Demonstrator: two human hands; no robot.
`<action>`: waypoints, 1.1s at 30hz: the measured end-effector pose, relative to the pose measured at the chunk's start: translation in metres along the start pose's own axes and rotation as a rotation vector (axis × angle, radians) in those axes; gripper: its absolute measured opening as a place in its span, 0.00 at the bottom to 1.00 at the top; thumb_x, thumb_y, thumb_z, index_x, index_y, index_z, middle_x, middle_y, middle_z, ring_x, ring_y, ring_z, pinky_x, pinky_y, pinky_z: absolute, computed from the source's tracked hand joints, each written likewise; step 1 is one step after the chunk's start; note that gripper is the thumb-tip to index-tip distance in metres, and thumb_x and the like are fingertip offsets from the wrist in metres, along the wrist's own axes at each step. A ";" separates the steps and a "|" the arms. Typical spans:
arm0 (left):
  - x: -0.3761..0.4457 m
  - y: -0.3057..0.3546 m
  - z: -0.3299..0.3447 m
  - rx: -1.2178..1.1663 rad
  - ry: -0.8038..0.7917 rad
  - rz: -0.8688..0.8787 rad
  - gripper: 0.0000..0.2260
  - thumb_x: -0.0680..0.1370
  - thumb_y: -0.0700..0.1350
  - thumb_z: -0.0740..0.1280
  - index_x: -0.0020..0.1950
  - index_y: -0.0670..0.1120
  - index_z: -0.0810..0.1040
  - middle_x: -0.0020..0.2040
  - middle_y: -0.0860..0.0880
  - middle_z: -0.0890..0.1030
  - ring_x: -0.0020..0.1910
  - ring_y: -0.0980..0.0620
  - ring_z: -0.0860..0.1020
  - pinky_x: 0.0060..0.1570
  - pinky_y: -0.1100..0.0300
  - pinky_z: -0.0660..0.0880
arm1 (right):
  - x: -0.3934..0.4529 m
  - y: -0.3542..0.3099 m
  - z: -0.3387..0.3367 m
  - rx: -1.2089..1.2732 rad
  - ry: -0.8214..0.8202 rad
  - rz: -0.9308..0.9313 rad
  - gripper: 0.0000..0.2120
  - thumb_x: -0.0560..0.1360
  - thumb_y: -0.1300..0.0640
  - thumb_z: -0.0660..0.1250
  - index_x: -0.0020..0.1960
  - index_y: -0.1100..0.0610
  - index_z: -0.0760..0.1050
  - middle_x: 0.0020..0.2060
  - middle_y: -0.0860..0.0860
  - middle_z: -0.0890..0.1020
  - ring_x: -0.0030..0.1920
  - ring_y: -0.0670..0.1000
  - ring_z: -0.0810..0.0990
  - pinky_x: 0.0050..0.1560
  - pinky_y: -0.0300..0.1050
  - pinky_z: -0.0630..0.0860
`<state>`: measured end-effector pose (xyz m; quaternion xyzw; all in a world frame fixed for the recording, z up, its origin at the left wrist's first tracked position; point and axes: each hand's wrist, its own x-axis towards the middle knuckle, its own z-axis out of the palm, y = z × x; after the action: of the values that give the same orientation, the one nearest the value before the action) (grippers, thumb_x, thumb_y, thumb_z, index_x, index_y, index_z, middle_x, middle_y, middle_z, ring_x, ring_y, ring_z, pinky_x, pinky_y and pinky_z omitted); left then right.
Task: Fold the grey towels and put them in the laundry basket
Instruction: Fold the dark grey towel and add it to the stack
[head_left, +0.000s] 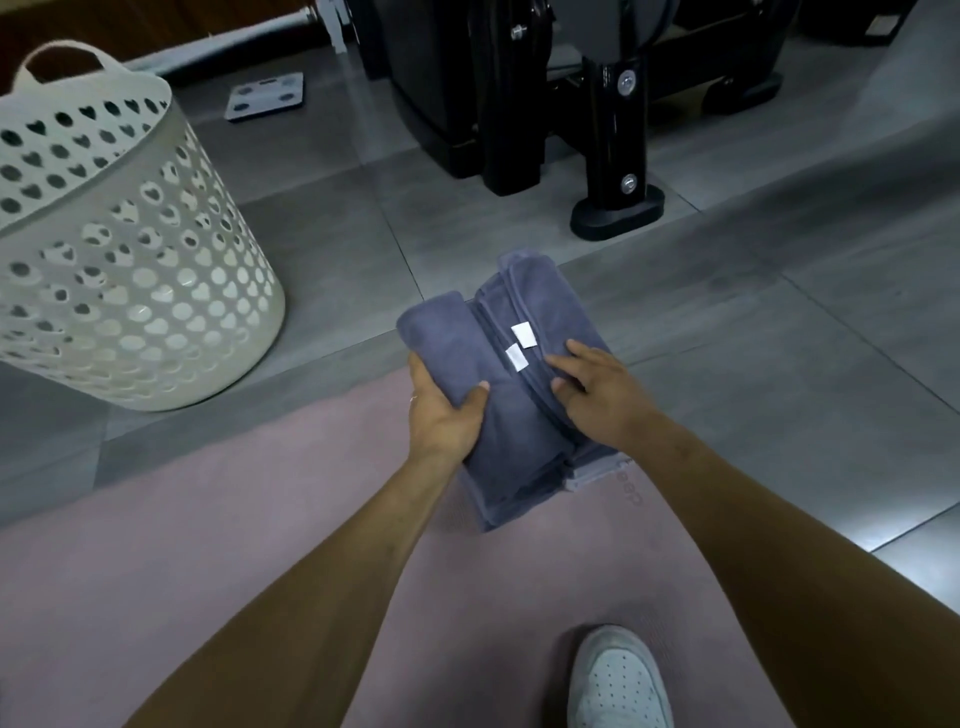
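Towels: folded grey stack at the far edge of the pink mat, gathered for one lift, it seems.
Count: two white tags; likely two or more towels, exact number unclear.
Left hand: wraps the stack's left side, thumb on top.
Right hand: fingers flat, pressing the top to keep the folds closed.
Basket: one, white, well apart to the left.
Shoe: one.
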<state>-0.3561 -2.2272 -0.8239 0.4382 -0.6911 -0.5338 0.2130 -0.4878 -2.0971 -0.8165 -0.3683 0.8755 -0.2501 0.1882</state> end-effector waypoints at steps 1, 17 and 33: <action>0.002 0.001 0.001 0.021 -0.010 0.039 0.39 0.75 0.49 0.71 0.78 0.54 0.50 0.66 0.53 0.73 0.62 0.50 0.75 0.60 0.56 0.74 | 0.000 0.001 -0.001 -0.002 -0.023 0.005 0.22 0.80 0.51 0.61 0.73 0.51 0.67 0.77 0.53 0.59 0.76 0.55 0.57 0.76 0.45 0.50; 0.036 -0.008 0.019 1.325 -0.204 0.452 0.31 0.81 0.61 0.44 0.80 0.49 0.43 0.79 0.43 0.39 0.77 0.38 0.36 0.75 0.39 0.43 | -0.025 0.009 0.026 -0.457 -0.115 -0.184 0.37 0.76 0.35 0.35 0.79 0.53 0.45 0.78 0.58 0.45 0.78 0.60 0.44 0.76 0.55 0.44; -0.045 0.068 -0.093 0.627 -0.256 0.420 0.11 0.76 0.41 0.65 0.55 0.48 0.83 0.53 0.51 0.84 0.52 0.53 0.81 0.56 0.62 0.75 | -0.057 -0.089 -0.058 -0.102 -0.031 -0.154 0.07 0.73 0.61 0.63 0.46 0.59 0.79 0.41 0.55 0.83 0.45 0.57 0.79 0.48 0.48 0.77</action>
<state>-0.2872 -2.2377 -0.7213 0.2612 -0.9160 -0.2922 0.0857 -0.4308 -2.0912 -0.7103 -0.4476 0.8531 -0.2132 0.1627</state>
